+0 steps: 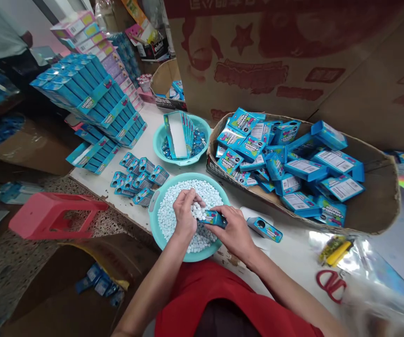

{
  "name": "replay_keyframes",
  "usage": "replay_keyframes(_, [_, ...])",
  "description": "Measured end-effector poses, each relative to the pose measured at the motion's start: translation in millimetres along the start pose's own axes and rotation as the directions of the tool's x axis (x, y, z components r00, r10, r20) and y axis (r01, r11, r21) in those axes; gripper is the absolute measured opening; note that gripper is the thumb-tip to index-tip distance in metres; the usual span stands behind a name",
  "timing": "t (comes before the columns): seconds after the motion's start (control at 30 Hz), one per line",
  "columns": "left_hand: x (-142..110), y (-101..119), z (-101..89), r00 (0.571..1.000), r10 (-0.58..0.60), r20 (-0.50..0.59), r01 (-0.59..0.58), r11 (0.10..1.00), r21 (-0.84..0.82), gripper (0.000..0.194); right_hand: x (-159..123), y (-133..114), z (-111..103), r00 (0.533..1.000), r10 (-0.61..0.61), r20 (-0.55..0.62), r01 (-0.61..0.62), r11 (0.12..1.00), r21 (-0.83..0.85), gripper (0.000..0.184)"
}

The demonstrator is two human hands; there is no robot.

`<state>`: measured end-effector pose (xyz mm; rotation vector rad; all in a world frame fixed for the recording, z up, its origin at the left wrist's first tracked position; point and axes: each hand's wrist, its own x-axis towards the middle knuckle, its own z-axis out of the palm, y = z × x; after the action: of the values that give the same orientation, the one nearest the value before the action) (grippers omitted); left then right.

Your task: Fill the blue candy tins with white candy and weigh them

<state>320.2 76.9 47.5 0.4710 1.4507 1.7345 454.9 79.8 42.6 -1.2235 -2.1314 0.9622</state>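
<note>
My left hand [187, 213] is cupped around a handful of small white candies [198, 211] above a turquoise basin [155, 230]. In my right hand [233, 228] is a small blue candy box [212, 218], tilted with its end towards the candies. More pale candies [174, 199] fill the basin beneath both hands. Just right of my right hand, another blue box [265, 229] with a round dark hole lies on the table. Several small boxes [142, 180] stand grouped left of the basin.
A long cut carton [380, 187] holds many blue boxes at the right. Behind is a second turquoise basin [182, 162] with wrapped sweets and folded cartons. Stacked display boxes [100, 105] rise at left. Red scissors [331, 284] lie right; a red stool [51, 215] stands left.
</note>
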Motion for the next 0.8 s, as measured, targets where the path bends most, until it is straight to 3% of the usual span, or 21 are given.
replay_keyframes(0.17, [-3.8, -1.6, 1.4, 0.997, -0.070, 0.031, 0.072, 0.994, -0.077, 0.024, -1.1, 2.4, -1.9, 1.000, 0.024, 0.012, -0.024, 1.000, 0.001, 0.031])
replay_keyframes(0.6, [-9.4, -1.2, -1.5, 0.992, -0.123, 0.024, 0.125, 0.990, -0.064, 0.029, -2.6, 4.8, 1.3, 1.000, 0.029, 0.002, -0.029, 0.999, 0.037, 0.029])
replay_keyframes(0.8, [-11.0, -0.6, 1.8, 0.999, -0.047, 0.014, 0.047, 0.996, -0.071, 0.029, -3.3, 2.0, 0.8, 1.000, 0.029, 0.011, -0.030, 0.994, 0.107, 0.028])
